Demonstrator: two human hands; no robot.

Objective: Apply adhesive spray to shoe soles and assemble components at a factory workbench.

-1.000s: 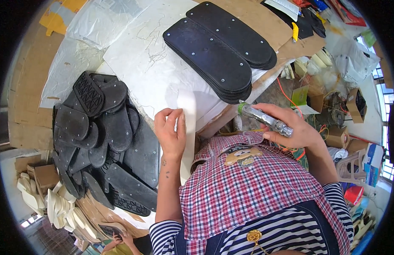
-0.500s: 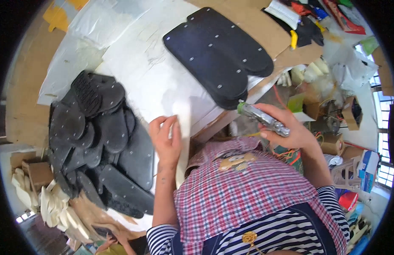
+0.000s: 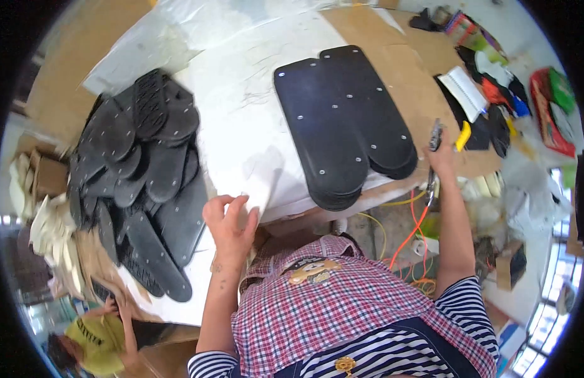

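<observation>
Away to the right, above the cardboard, my right hand (image 3: 442,160) grips a silver air tool (image 3: 435,136); an orange hose (image 3: 413,228) seems to run from its lower end. Left of it lies a neat double stack of black sole-shaped pads (image 3: 333,129) dotted with small metal studs. My left hand (image 3: 228,223) hovers by the table's near edge, fingers bent and apart, with nothing visible in them. Beside its fingertips is a white strip (image 3: 265,179). A loose heap of similar black pads (image 3: 131,135), some with textured faces, spreads to the left of that hand.
White sheeting (image 3: 235,107) and brown cardboard (image 3: 402,60) cover the table. A notebook (image 3: 463,93), a yellow-handled item (image 3: 463,136) and dark cloths lie far right. Hoses cross the floor. Another person (image 3: 97,337) works at lower left, near cream-coloured pieces (image 3: 52,242).
My right hand has moved from the stack's near end out to its right, the tool now pointing away. My left hand stays near the table edge. The whole view has shifted.
</observation>
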